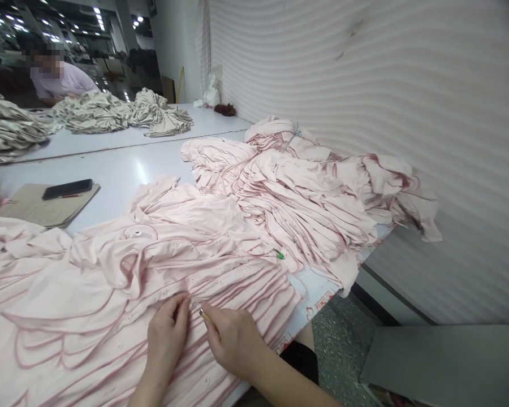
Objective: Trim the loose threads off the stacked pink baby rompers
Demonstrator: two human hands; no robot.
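Observation:
Layers of pink garments (89, 305) with dark pink piping and small buttons spread over the near part of the table. My left hand (168, 328) pinches the garment edge at the button strip. Close beside it on the right, my right hand (233, 339) is closed around a small tool (203, 314) with a yellowish body and metal end, its tip near the left fingertips. What lies between the two hands is too small to make out. A green clip-like item (279, 254) rests on the cloth beyond my right hand.
More pink garments (297, 192) are heaped at the back right, one bundle tied. A black phone (68, 189) lies on brown paper (38, 208) at the left. Grey-green garments (97, 112) lie across the far table (127, 138), where a person (63, 79) leans. A wall stands right.

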